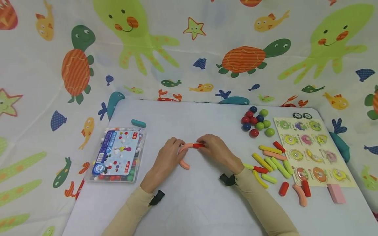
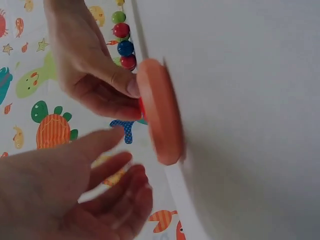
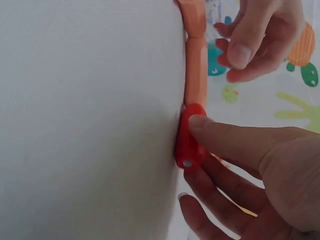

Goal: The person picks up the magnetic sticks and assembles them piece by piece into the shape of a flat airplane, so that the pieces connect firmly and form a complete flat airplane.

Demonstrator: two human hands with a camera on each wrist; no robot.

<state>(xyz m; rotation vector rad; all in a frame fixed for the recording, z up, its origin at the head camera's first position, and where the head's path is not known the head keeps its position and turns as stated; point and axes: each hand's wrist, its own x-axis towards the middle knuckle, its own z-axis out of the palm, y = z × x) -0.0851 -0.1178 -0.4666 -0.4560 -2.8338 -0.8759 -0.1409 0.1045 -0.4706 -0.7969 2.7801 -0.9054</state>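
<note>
Pinching a red piece (image 1: pixel 198 145), the right hand (image 1: pixel 217 150) holds it against an orange piece (image 1: pixel 186 146); the left hand (image 1: pixel 166 158) is free just left, fingers loosely bent.

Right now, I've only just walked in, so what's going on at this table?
A person is lining up small coloured pieces on the white table. Their right hand pinches a red piece set against the end of the upper peach piece, which meets the lower peach piece in a curve. The left hand is open close by, gripping nothing. More loose pieces lie to the right, beside a fruit-picture board.
</note>
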